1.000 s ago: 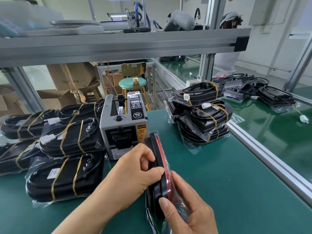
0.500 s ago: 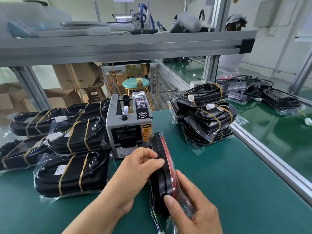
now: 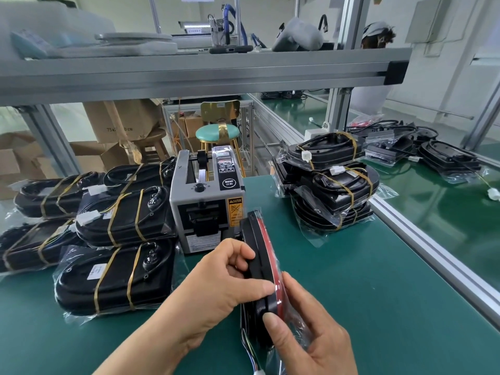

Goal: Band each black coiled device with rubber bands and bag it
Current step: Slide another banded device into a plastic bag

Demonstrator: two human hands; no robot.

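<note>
device (image 3: 259, 269) underside hidden, wires (image 3: 250, 353) cropped

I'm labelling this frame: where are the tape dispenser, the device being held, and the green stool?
tape dispenser (image 3: 207, 209): head view, grey front face.
held device (image 3: 258, 253): head view, black edge.
green stool (image 3: 217, 132): head view, seat cushion.

Left hand (image 3: 224, 282) reaches in from lower left, fingers curled, thumb fwd, pinching; right hand (image 3: 313, 336) comes up from bottom edge, thumb upward, fingers wrapped behind.
</note>
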